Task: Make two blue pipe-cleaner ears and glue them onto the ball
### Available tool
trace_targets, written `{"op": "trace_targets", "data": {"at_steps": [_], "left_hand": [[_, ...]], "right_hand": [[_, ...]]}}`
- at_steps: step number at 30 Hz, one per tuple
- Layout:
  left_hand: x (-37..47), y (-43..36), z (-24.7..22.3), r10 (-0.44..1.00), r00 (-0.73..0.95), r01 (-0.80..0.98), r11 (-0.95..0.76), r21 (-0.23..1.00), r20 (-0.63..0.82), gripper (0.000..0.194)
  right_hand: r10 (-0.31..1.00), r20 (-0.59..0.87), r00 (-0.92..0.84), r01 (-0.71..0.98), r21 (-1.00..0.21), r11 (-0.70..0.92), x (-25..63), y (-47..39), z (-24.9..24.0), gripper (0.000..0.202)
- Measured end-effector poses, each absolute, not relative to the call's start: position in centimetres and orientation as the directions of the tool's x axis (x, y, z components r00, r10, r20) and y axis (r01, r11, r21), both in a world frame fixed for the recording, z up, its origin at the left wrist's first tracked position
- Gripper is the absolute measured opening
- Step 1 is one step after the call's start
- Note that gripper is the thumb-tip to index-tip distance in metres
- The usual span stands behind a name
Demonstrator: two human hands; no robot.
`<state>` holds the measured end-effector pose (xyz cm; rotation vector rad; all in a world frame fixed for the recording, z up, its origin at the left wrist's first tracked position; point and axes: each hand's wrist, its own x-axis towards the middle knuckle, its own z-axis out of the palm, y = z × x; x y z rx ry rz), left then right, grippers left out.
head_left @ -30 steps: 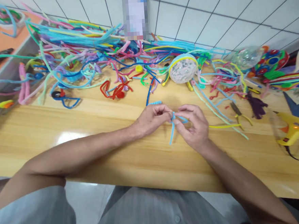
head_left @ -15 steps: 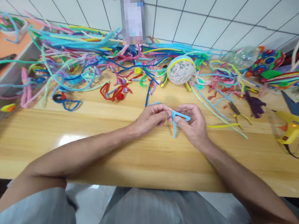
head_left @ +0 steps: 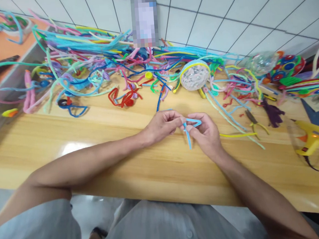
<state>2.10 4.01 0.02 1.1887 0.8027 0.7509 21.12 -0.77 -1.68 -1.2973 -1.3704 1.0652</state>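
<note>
A light blue pipe cleaner (head_left: 188, 139) is held between both hands above the wooden table. It is bent into a narrow triangle on the right, with one straight end hanging down. The fingertips of my left hand (head_left: 167, 125) pinch it near the point where its strands cross. My right hand (head_left: 207, 132) grips it with thumb and fingers just below the bent loop. Part of the crossing lies hidden behind the fingertips.
Many coloured pipe cleaners (head_left: 88, 44) lie heaped along the tiled wall. A clear domed piece (head_left: 195, 76) with a yellow rim sits among them. To the right are pliers (head_left: 254, 122), a purple piece (head_left: 272, 112) and a yellow glue gun (head_left: 313, 138). A phone-like device (head_left: 145, 20) stands at the back.
The bent loop has tilted slightly between the fingers, and the hanging end has swung a little to the right. Both hands keep their pinch. The whole view has shifted slightly.
</note>
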Motion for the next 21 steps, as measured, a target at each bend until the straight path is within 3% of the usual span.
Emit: {"op": "trace_targets", "data": {"at_steps": [4,11,21], "left_hand": [[2.17,4.50,-0.12,0.849,0.500,-0.138,0.274,0.952,-0.172,0.040],[2.19,4.75,-0.68,0.857,0.487,-0.213,0.305,0.928,-0.170,0.040],[2.07,4.63,-0.63,0.833,0.526,-0.092,0.253,0.963,-0.168,0.044]], "right_hand": [[1.000,-0.015,0.001,0.105,-0.994,-0.015,21.36,-0.36,-1.38,0.036],[0.988,-0.126,-0.087,0.128,-0.985,-0.115,21.29,-0.24,-1.14,0.035],[0.996,-0.093,-0.017,0.194,-0.977,-0.088,20.93,-0.34,-1.39,0.034]]}}
